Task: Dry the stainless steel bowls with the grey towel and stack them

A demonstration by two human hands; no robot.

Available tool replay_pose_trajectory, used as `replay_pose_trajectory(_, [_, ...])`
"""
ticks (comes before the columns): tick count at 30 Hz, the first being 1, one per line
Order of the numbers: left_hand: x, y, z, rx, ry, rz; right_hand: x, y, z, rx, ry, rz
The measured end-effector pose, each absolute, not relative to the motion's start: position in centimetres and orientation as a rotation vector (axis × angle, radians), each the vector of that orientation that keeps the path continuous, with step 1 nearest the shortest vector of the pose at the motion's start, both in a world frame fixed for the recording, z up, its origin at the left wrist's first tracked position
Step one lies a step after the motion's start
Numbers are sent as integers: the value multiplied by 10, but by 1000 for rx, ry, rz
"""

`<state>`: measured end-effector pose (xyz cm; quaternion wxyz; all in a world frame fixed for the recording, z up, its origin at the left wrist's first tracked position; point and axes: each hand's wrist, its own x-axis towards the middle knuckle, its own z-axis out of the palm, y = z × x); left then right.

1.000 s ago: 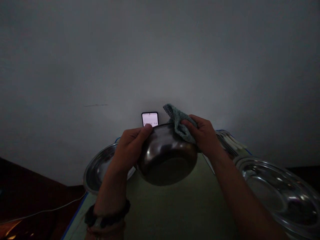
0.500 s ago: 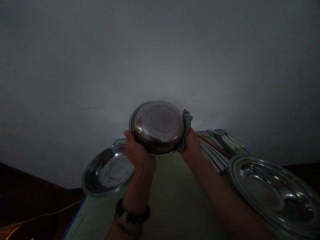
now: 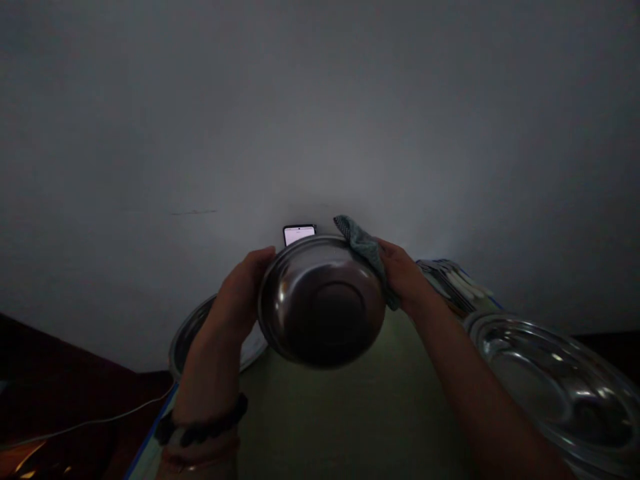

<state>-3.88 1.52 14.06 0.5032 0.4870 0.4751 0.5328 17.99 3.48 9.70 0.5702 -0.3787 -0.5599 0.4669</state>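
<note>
Between my two hands a shiny metal bowl (image 3: 320, 307) is held up above the table, its rounded underside facing me. My left hand (image 3: 237, 293) grips the bowl's left rim, with a dark bracelet at the wrist. On the other side, my right hand (image 3: 403, 273) presses a grey-green cloth (image 3: 367, 250) against the bowl's right edge. The fingertips of both hands are partly hidden behind the bowl and cloth.
A metal basin (image 3: 187, 337) lies at the left, partly behind my left arm. Several metal basins (image 3: 525, 373) are stacked at the right. Light-handled cutlery (image 3: 463, 283) lies at the back right. A lit phone (image 3: 299, 232) stands near the wall (image 3: 320, 100). The table (image 3: 350, 413) is pale green.
The bowl has come lower and tilted, so its underside now faces more toward me. My left hand has shifted left along the rim. The phone behind has come into view.
</note>
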Motion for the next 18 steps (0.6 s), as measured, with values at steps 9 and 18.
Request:
replay_pose_trajectory(9, [-27,13,130,1209,1069,1229,173,34,96,-909,-1239,990])
replay_pose_trajectory(18, [1,28,114,627,991,1787,158,55,64,-883,-874,968])
